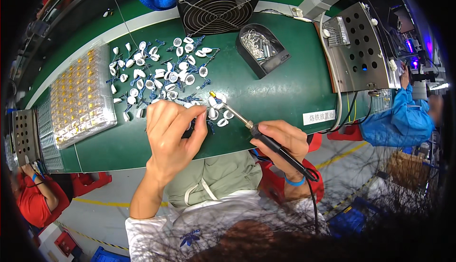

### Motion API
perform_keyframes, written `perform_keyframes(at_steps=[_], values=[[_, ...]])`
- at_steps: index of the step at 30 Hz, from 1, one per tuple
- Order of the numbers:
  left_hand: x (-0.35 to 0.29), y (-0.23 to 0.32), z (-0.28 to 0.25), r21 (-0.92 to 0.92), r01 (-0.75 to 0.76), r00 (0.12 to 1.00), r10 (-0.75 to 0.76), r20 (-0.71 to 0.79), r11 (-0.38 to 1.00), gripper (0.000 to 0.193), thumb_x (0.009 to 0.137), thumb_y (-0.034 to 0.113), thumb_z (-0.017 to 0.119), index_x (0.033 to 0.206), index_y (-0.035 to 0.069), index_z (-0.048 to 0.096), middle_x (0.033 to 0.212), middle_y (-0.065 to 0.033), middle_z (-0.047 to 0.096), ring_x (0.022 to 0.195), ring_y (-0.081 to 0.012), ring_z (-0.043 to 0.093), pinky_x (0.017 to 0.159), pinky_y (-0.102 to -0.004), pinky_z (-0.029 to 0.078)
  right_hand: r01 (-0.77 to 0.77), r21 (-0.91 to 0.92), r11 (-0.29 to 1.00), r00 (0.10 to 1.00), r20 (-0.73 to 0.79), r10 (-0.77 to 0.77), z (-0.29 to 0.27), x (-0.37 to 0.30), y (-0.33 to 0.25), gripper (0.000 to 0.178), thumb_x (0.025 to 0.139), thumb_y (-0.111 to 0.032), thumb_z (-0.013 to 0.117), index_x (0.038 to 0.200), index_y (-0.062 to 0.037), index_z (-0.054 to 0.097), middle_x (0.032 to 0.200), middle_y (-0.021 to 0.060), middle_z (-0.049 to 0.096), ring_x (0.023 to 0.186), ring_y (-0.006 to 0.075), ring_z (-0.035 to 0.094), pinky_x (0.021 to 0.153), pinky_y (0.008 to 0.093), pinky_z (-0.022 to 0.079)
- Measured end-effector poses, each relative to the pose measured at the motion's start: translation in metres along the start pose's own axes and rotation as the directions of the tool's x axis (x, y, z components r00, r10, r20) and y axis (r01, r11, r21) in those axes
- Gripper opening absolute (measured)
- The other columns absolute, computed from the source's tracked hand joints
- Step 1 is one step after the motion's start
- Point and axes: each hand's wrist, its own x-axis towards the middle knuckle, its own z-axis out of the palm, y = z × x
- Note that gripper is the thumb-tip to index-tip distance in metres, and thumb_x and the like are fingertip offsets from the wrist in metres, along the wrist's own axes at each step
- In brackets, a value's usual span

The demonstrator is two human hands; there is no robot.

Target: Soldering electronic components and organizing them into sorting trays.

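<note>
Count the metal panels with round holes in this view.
2: one at the right of the green table, the other at the far left. More may be hidden in the dark rim.

Bright, fairly even white light covers the green table [294, 98], leaving a soft sheen toward one o'clock and a pale highlight on the left hand [166, 140]. Clear plastic trays [83, 95] between nine and ten o'clock throw small glints, while purple lights [414, 63] glow between two and three. Near the middle the white parts [173, 77] look reasonably crisp. Straight edges bow outward, black vignetting swallows the rim, and blurred dark hair [351, 243] veils the view around five o'clock.
</note>
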Motion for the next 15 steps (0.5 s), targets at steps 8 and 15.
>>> perform_keyframes(at_steps=[8,15], values=[[0.001,-0.001,0.002,-0.003,-0.027,1.0,0.027,-0.005,1.0,0.024,0.076,-0.005,0.08,0.096,0.008,0.076,0.075,0.0012,0.057,0.068,-0.0163,0.051,0.07,-0.0333,0.038,0.03,-0.023,0.999,0.999,-0.022,-0.03,0.002,0.002,0.0,0.041,0.07,0.0,0.09,0.108,-0.0021,0.074,0.096,0.013,0.075,0.076,0.0231,0.075,0.063,0.0298,0.06],[0.015,-0.004,-0.018,0.153,-0.032,0.999,0.035,-0.017,0.988,0.026,0.078,-0.006,0.077,0.102,0.006,0.075,0.088,-0.0058,0.067,0.084,-0.0248,0.062,0.084,-0.0379,0.046,-0.036,0.034,0.999,0.999,-0.019,0.037,-0.003,-0.003,-0.001,0.041,0.072,0.0,0.089,0.109,0.0035,0.071,0.095,0.0201,0.074,0.078,0.0257,0.074,0.066,0.0318,0.058]])
